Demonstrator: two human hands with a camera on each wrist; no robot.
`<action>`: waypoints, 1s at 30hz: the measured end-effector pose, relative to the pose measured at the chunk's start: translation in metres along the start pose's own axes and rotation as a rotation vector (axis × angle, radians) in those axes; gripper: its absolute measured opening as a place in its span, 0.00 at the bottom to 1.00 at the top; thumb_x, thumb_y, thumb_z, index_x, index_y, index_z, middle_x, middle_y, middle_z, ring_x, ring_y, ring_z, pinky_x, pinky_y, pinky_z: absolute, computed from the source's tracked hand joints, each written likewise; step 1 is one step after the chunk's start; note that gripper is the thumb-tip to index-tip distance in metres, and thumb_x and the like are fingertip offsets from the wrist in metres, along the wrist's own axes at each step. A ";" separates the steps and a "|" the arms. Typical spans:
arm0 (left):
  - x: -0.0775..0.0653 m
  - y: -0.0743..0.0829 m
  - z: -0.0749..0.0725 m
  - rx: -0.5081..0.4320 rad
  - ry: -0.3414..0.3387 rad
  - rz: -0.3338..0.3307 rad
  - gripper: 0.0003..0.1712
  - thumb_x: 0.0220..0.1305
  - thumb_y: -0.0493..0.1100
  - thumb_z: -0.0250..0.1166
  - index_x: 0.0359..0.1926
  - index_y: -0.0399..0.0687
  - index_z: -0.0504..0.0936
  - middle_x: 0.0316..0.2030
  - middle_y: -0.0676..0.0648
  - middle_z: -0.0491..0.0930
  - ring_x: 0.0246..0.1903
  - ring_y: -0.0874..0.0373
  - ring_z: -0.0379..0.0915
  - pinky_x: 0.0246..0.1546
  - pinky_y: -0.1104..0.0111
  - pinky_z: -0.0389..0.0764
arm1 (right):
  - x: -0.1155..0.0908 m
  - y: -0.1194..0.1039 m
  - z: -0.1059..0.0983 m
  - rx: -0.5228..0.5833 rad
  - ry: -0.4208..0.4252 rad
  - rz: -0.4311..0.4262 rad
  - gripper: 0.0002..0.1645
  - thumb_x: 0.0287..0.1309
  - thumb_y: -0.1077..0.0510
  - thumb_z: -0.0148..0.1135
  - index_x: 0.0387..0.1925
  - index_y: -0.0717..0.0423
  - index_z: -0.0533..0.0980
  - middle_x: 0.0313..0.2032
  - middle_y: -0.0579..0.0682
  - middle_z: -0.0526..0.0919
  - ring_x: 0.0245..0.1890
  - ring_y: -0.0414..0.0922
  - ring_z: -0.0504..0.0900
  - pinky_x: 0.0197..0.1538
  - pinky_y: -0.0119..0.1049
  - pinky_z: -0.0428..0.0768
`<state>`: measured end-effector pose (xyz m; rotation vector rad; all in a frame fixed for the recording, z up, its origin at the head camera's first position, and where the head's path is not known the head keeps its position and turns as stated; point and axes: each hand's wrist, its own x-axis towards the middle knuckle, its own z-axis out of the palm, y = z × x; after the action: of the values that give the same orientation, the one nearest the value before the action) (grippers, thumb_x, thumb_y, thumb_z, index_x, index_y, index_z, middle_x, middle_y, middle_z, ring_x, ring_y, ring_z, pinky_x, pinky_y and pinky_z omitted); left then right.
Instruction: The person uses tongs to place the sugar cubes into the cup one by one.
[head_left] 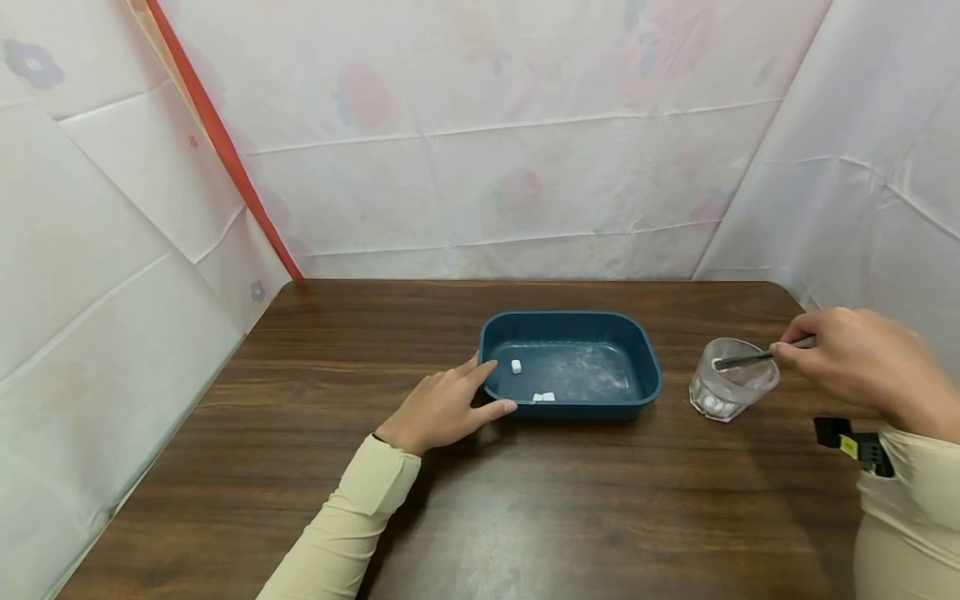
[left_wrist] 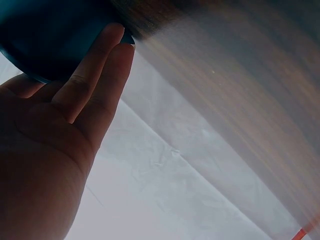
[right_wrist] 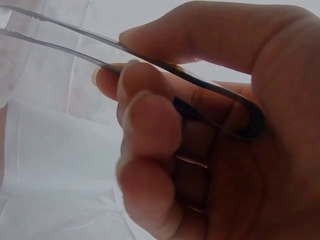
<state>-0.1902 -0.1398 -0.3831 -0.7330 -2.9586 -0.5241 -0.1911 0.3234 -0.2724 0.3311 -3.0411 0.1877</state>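
Observation:
My right hand holds small metal tongs over the clear glass on the right. In the right wrist view, the thumb and fingers pinch the two arms of the tongs, and a white piece shows between their serrated tips at the frame edge. Several white pieces lie in the bottom of the glass. My left hand rests against the near-left corner of the blue basin, fingers extended at its side and thumb along the front rim. Inside the basin are a white cube and white pieces by the front wall.
The dark wooden table carries the basin and the glass. Pale printed sheets hang behind and at both sides, with a red strip at the back left. A black strap device sits on the right wrist.

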 end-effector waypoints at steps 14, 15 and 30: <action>-0.001 0.001 -0.001 -0.007 0.006 0.006 0.49 0.67 0.74 0.54 0.74 0.43 0.66 0.71 0.35 0.62 0.59 0.44 0.76 0.58 0.52 0.75 | 0.006 -0.002 0.007 0.002 -0.006 -0.007 0.11 0.62 0.49 0.62 0.37 0.47 0.87 0.31 0.49 0.85 0.29 0.49 0.79 0.27 0.56 0.75; -0.001 0.001 -0.002 -0.005 0.005 0.005 0.49 0.67 0.74 0.53 0.74 0.43 0.66 0.71 0.35 0.62 0.59 0.44 0.76 0.58 0.52 0.75 | 0.006 -0.002 0.007 0.002 -0.004 -0.009 0.11 0.62 0.49 0.62 0.36 0.47 0.87 0.31 0.50 0.85 0.29 0.49 0.80 0.27 0.57 0.75; 0.001 0.002 -0.001 0.003 -0.001 0.000 0.49 0.67 0.75 0.53 0.74 0.44 0.66 0.71 0.36 0.63 0.61 0.45 0.74 0.59 0.53 0.75 | 0.001 -0.001 0.004 0.011 0.028 0.018 0.14 0.63 0.49 0.62 0.40 0.52 0.87 0.37 0.57 0.87 0.34 0.57 0.83 0.29 0.60 0.75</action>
<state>-0.1904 -0.1383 -0.3813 -0.7339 -2.9594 -0.5197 -0.1922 0.3212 -0.2763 0.3000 -3.0173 0.2081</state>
